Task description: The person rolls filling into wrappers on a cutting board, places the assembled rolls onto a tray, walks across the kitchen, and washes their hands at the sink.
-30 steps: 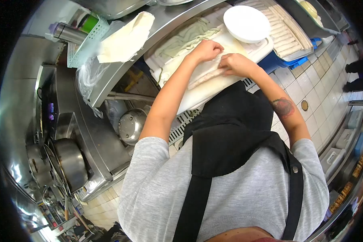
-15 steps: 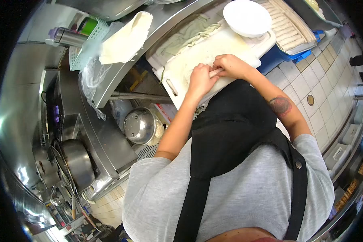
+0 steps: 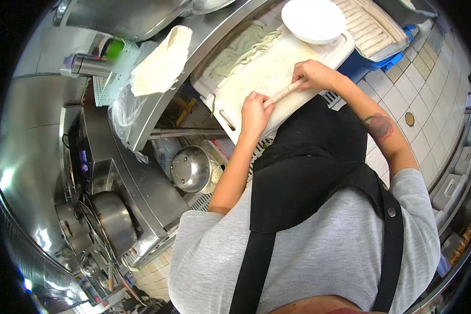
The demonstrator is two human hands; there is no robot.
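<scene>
A thin pale roll [image 3: 285,93] is stretched between my two hands, over the near side of a white cutting board [image 3: 264,75]. My left hand [image 3: 255,111] closes round its left end, and my right hand [image 3: 311,76] pinches its right end. Behind the board lies a crumpled greenish cloth [image 3: 239,51]. A white bowl [image 3: 314,21] sits at the board's far right corner. Farther right, a tray [image 3: 400,43] holds several similar pale rolls in rows.
At the left, a pale sheet [image 3: 162,60] and a plastic bag [image 3: 125,118] lie on the steel counter's edge [image 3: 157,107], beside a mint basket [image 3: 107,86]. A metal bowl [image 3: 191,168] stands below. Pots [image 3: 112,222] are at the far left.
The roll was lying on the board; now both hands hold it. My hands have moved apart since half a second ago, showing more of it between them. The whole view has also shifted slightly.
</scene>
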